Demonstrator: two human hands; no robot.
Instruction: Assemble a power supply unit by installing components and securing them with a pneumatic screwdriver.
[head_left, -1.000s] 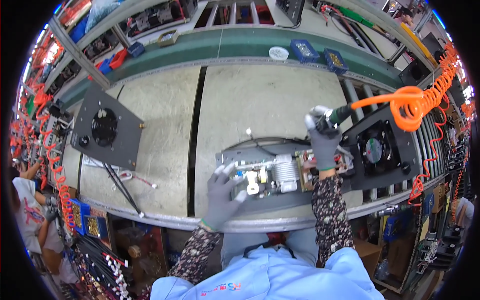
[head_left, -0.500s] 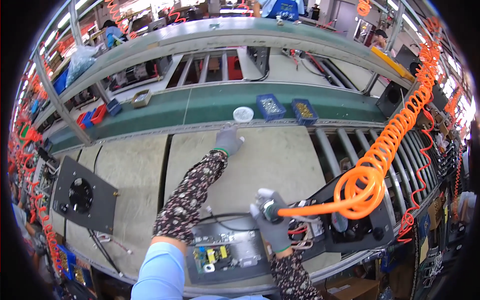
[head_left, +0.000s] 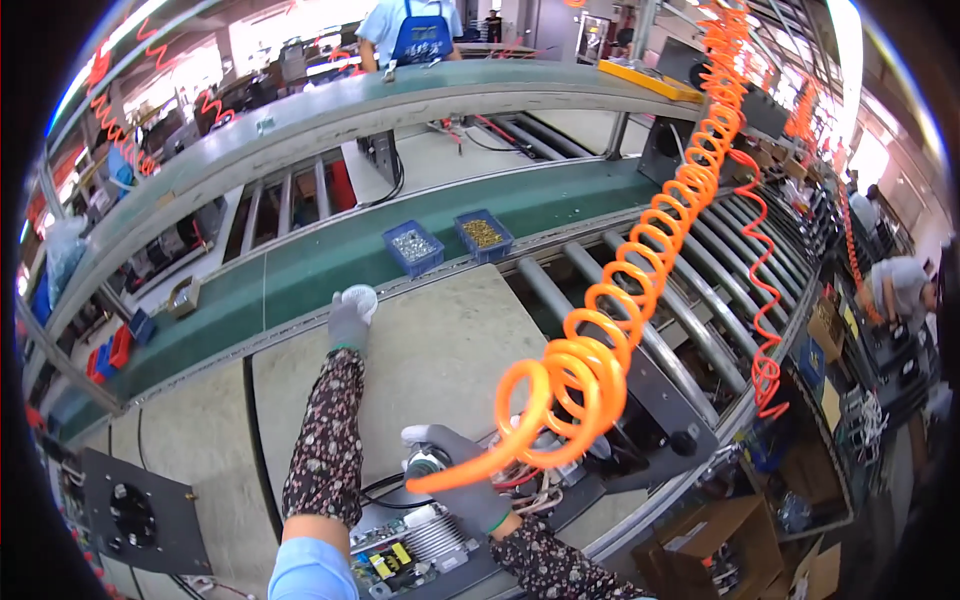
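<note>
My left hand [head_left: 348,326], in a grey glove, reaches out to the far edge of the work surface. Its fingers grip a white round dish [head_left: 361,298], whose contents I cannot make out. Closer in, my gloved right hand [head_left: 462,484] is closed round an air-driven hand tool [head_left: 428,461], mostly hidden by the palm. From it runs an orange coiled air hose [head_left: 590,375]. Below the hands lies a circuit board [head_left: 392,563] with yellow parts, beside a finned metal heat sink [head_left: 432,535]. Wires [head_left: 535,492] bunch to the right of my right hand.
Two blue bins, one with silver screws [head_left: 412,247] and one with brass-coloured screws [head_left: 483,234], stand on the green conveyor belt [head_left: 320,268]. A black panel with a fan opening [head_left: 140,512] lies left. Metal rollers [head_left: 640,330] run right. Another person [head_left: 420,30] stands across the line.
My view has swung to the right. My left hand has taken hold of the white dish and drawn it nearer, off the belt to its edge. The right hand keeps the tool.
</note>
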